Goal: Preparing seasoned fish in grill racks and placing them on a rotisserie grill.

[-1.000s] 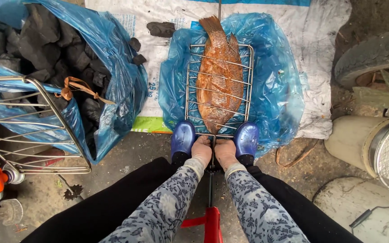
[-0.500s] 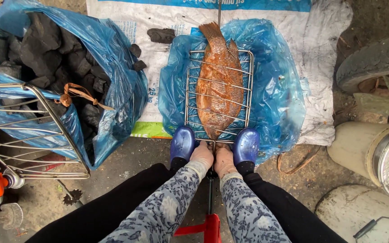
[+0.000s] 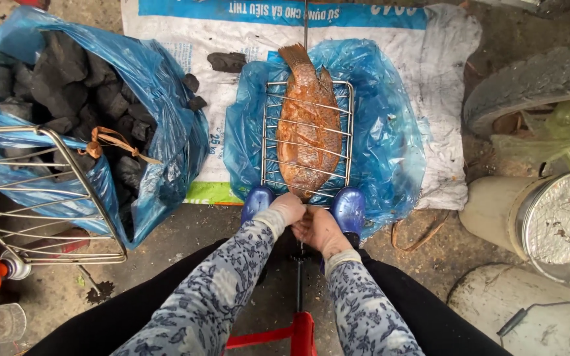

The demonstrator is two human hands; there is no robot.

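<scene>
A reddish marinated fish (image 3: 308,135) lies clamped inside a wire grill basket (image 3: 267,138) on a blue plastic sheet (image 3: 390,138). My left hand (image 3: 287,207) and my right hand (image 3: 320,229) are together at the near end of the basket, fingers closed around the spot where its wires meet the long handle (image 3: 299,290). The handle runs back between my legs to a red grip (image 3: 303,335). My blue shoes (image 3: 347,209) stand on either side of the hands.
A blue bag of black charcoal (image 3: 80,92) sits at the left, with a wire rack (image 3: 41,198) in front of it. A white printed sack (image 3: 245,26) lies under the sheet. A tyre (image 3: 536,79) and a foil-lined pot (image 3: 555,224) are at the right.
The view has shifted slightly and both hands have stayed at the basket's near end, drawing a little closer together.
</scene>
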